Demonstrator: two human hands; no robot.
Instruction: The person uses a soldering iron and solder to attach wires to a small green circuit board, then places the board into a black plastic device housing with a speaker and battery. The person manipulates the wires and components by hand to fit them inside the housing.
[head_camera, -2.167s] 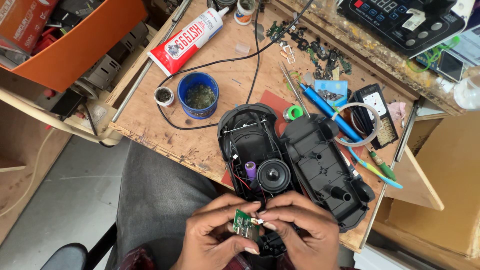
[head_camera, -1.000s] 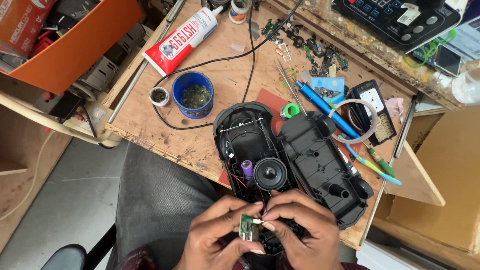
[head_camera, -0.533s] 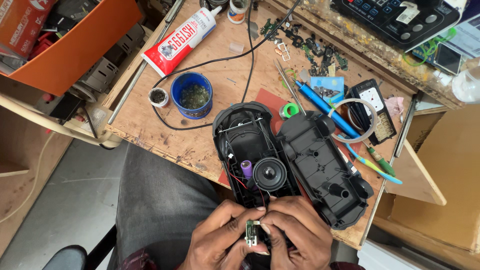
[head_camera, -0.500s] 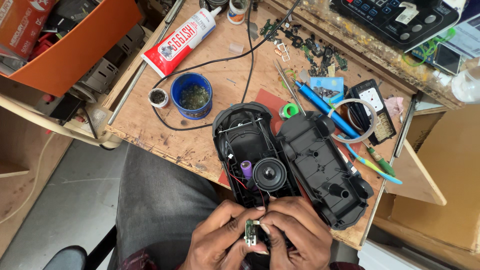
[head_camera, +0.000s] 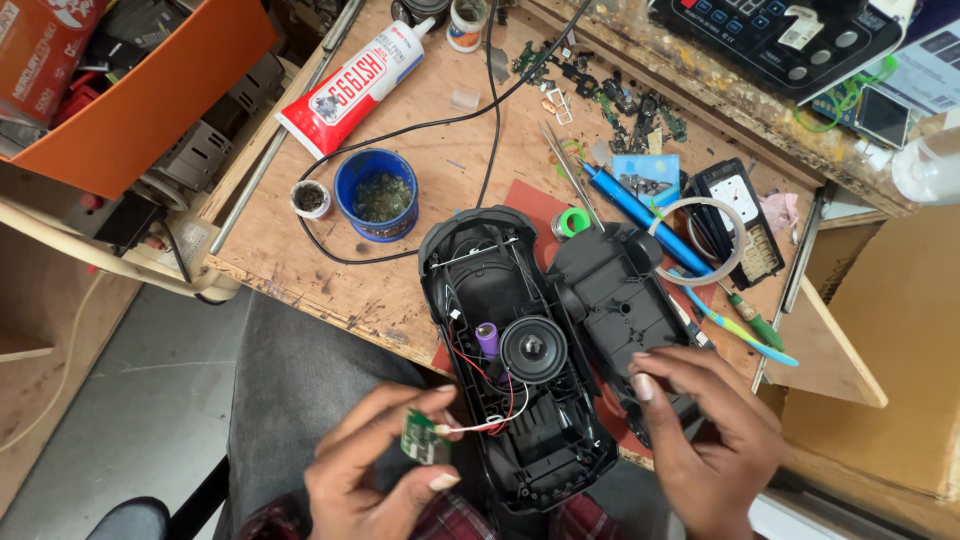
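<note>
An opened black speaker shell (head_camera: 500, 330) lies on the workbench, with a round speaker cone (head_camera: 533, 350) and a purple cylinder (head_camera: 487, 339) inside. Its other black half (head_camera: 620, 310) lies beside it on the right. My left hand (head_camera: 375, 470) pinches a small green circuit board (head_camera: 420, 438), joined to the shell by thin red and white wires (head_camera: 480, 425). My right hand (head_camera: 705, 440) hovers with fingers spread over the near end of the right half, holding nothing.
A blue tub (head_camera: 378, 195), a small round tin (head_camera: 311, 198), a white glue tube (head_camera: 355, 88), a black cable (head_camera: 470, 120), a blue pen-like tool (head_camera: 640, 205), a tape ring (head_camera: 700, 240), a toothbrush (head_camera: 745, 325) and loose parts (head_camera: 620, 100) crowd the bench. An orange bin (head_camera: 140, 90) stands at left.
Both hands were together on the small circuit board. Now my right hand has let go and moved right over the shell's other half; my left hand alone holds the board.
</note>
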